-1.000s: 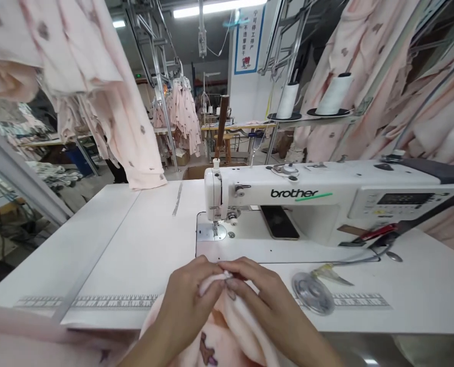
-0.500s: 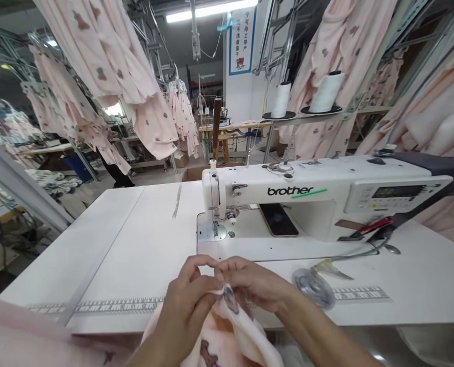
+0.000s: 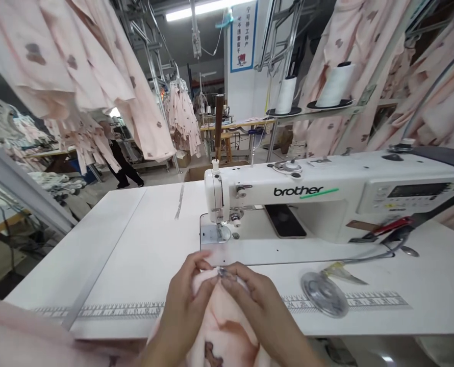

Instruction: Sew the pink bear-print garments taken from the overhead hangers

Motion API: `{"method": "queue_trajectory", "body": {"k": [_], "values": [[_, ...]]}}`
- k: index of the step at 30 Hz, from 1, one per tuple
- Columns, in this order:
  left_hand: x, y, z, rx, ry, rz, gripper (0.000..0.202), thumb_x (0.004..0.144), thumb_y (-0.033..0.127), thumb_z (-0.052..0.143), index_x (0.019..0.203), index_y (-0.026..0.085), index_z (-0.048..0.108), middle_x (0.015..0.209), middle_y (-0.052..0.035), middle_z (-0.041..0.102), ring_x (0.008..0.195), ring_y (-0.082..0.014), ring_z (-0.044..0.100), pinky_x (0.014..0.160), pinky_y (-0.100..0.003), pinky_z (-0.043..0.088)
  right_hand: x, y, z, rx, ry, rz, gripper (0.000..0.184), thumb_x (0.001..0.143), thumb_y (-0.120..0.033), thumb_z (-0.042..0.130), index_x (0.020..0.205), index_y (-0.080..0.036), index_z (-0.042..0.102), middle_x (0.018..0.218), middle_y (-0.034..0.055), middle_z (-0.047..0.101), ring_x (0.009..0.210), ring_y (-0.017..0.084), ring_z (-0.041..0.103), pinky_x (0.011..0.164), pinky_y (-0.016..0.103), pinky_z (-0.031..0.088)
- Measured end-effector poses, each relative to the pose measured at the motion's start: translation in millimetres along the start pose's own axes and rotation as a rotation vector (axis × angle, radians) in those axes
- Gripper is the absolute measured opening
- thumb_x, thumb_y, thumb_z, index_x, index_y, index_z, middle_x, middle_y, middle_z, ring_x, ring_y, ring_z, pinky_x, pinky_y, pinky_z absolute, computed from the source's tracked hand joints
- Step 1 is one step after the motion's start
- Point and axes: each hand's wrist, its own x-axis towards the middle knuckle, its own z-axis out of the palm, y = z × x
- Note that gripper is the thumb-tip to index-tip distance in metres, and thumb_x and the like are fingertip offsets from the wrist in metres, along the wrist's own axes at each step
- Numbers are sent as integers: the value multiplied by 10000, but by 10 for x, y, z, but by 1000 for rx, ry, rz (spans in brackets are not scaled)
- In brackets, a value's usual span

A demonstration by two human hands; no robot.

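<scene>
A pale pink fabric piece (image 3: 227,311) with brown printed figures hangs from both of my hands over the table's front edge. My left hand (image 3: 188,290) pinches its upper edge between thumb and fingers. Close beside it, my right hand (image 3: 252,290) grips the same edge, thumb on top. A small dark printed patch shows between the fingertips. Just beyond my hands stands the white sewing machine (image 3: 280,193), its presser foot (image 3: 221,232) over the metal needle plate, apart from the fabric.
A phone (image 3: 285,220) lies on the machine bed. To the right are a clear round disc (image 3: 324,294), yellow-handled snips (image 3: 344,272) and a red-handled tool (image 3: 391,227). A ruler strip (image 3: 120,309) runs along the table front. Pink garments (image 3: 85,61) hang left; thread cones (image 3: 336,84) stand behind.
My right hand has turned so its thumb faces me, and the fabric's edge is now spread between both hands. The view has shifted slightly; a person's dark-trousered legs show more at the back left.
</scene>
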Motion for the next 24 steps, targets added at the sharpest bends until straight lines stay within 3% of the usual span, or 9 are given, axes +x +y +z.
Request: {"method": "queue_trajectory", "body": {"k": [2, 4, 7, 9, 12, 16, 19, 22, 24], "values": [[87, 68, -63, -47, -168, -58, 353, 822, 340, 508, 1154, 227, 547, 873, -28, 548, 770, -138, 552, 681, -241, 451, 96, 27, -64, 1, -59, -102, 270, 910, -361, 389, 789, -198, 568, 749, 1, 594, 728, 162, 548, 668, 250, 391], [185, 104, -114, -57, -260, -39, 287, 824, 347, 511, 1059, 226, 623, 892, -36, 543, 837, -151, 549, 748, -256, 437, 184, 52, -126, -46, -65, -161, 255, 905, -341, 409, 803, -201, 597, 771, 2, 608, 734, 161, 548, 678, 253, 387], [328, 137, -144, -107, -250, -29, 175, 794, 317, 561, 871, 199, 665, 943, -43, 583, 895, -166, 550, 791, -262, 416, 269, 66, -179, -62, 39, -67, 197, 854, -332, 500, 767, -204, 623, 724, -10, 615, 687, 156, 536, 621, 245, 371], [420, 177, -141, -201, -275, -90, 180, 749, 337, 617, 816, 173, 647, 867, -39, 616, 816, -161, 561, 728, -252, 425, 309, 62, -201, 32, 108, 9, 165, 796, -340, 572, 716, -199, 602, 680, -20, 597, 661, 152, 526, 586, 234, 363], [579, 212, -102, -302, -303, -164, 274, 692, 395, 669, 760, 134, 618, 711, -23, 600, 672, -138, 537, 608, -227, 404, 394, 83, -249, 183, 148, -15, 194, 756, -378, 608, 725, -193, 561, 673, -30, 555, 662, 143, 508, 583, 222, 361], [816, -8, 45, -270, -290, -165, 300, 676, 396, 679, 695, 112, 584, 655, -6, 556, 633, -113, 501, 596, -212, 368, 598, 255, -296, 39, 182, -21, 239, 788, -390, 520, 672, -182, 538, 641, -24, 521, 639, 142, 481, 579, 233, 340], [931, -270, 145, -256, -314, -189, 290, 693, 379, 663, 796, 114, 609, 717, -13, 586, 683, -120, 517, 644, -218, 374, 753, 423, -281, -180, 213, 75, 220, 761, -325, 506, 590, -186, 508, 576, -26, 500, 587, 147, 463, 558, 246, 314], [990, -385, 139, -259, -376, -223, 308, 730, 375, 621, 899, 118, 621, 826, -41, 623, 781, -145, 548, 721, -236, 389, 852, 499, -257, -252, 214, 124, 197, 735, -275, 516, 558, -189, 506, 563, -23, 505, 588, 154, 470, 558, 251, 304], [1026, -385, 95, -228, -427, -265, 299, 754, 383, 583, 878, 113, 623, 795, -38, 616, 739, -135, 541, 687, -229, 387, 884, 502, -254, -272, 206, 147, 182, 735, -275, 520, 576, -189, 535, 597, -12, 544, 623, 162, 502, 575, 250, 319]]}}
